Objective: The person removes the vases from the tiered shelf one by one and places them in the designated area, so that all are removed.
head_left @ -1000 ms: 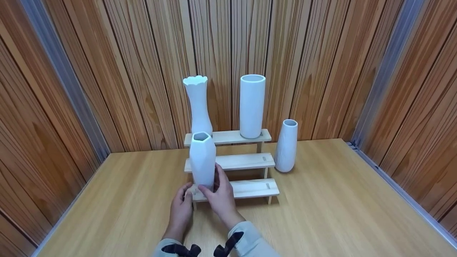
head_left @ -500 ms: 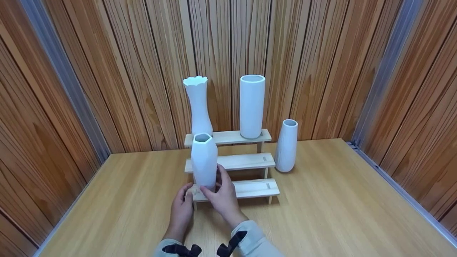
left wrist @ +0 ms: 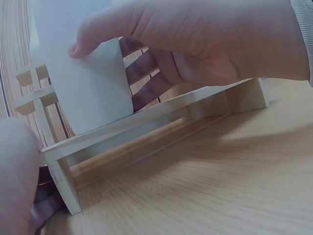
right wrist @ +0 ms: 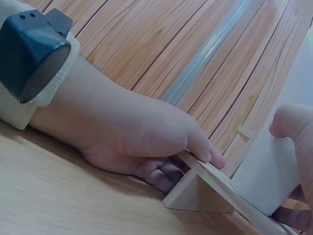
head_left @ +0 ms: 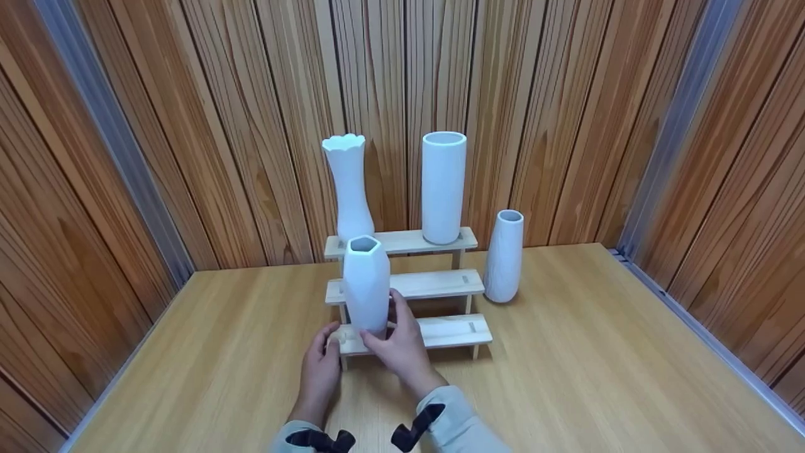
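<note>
A white faceted vase (head_left: 366, 286) with a five-sided mouth stands upright at the left part of the lowest step of a wooden three-step stand (head_left: 449, 331). My right hand (head_left: 404, 346) grips the vase low down, thumb on the near side and fingers round the right side. In the left wrist view the base of the vase (left wrist: 95, 93) appears to meet the step. My left hand (head_left: 319, 371) holds the left end of that step. The right wrist view shows the left thumb on top of the step (right wrist: 215, 178) and the other fingers curled below it.
On the top step stand a white vase with a scalloped rim (head_left: 349, 189) at left and a white cylindrical vase (head_left: 444, 189) at right. A tapered white vase (head_left: 504, 258) is on the table (head_left: 597, 352), right of the stand. Wood-panelled walls (head_left: 402, 75) enclose the table.
My right hand has shifted the faceted vase a little to the right along the lowest step. My left hand has stayed at the step's end.
</note>
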Motion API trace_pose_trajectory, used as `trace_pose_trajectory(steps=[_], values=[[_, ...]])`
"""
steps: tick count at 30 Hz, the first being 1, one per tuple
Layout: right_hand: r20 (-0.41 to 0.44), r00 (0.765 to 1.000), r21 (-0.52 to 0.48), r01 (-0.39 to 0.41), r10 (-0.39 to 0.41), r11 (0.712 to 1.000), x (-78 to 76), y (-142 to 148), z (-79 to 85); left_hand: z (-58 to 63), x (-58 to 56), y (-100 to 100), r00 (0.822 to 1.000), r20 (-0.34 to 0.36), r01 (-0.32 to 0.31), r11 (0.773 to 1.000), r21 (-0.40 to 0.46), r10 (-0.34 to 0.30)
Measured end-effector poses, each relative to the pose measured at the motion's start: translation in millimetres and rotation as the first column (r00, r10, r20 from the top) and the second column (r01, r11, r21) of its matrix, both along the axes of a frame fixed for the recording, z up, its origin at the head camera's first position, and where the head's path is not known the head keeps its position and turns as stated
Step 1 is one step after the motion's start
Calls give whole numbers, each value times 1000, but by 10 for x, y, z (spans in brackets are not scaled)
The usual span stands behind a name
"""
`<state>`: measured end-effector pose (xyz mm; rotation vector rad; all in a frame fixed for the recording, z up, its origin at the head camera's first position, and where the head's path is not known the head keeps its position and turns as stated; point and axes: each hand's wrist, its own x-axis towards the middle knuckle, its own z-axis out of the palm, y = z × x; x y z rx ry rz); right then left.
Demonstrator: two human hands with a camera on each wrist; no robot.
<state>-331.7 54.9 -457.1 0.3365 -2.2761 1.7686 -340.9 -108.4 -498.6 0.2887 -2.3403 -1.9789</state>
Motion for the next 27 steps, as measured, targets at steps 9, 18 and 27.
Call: trace_pose_trajectory(steps=[9,18,27], values=[[-19,999,10,-28,28,1000,10,140,-3,-21,7,16,999,-44,-4,1000,-11,4],[-31,999,35,-41,43,999,21,287,1,-21,-12,7,999,-39,2,1000,-17,-2],[7,999,40,-45,45,998,54,410,8,-27,-8,-4,999,-42,4,1000,-19,-5]])
